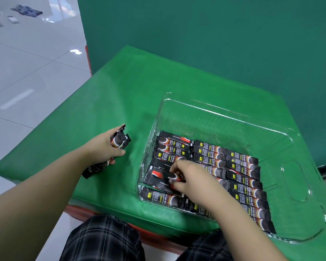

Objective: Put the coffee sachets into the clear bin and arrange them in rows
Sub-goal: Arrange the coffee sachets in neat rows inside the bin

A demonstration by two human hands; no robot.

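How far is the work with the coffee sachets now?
Done: sachet rows already lie in the clear bin. In hand: the right hand places one sachet inside. Left: the bundle gripped by the left hand.

A clear bin [294,178] sits on a green table [111,102]. Inside the bin, dark coffee sachets [245,178] lie in rows across its floor. The right hand [192,179] reaches into the bin and pinches one sachet [158,177] near its left wall. Left of the bin, the left hand [104,147] grips a bundle of sachets [120,140] above the table.
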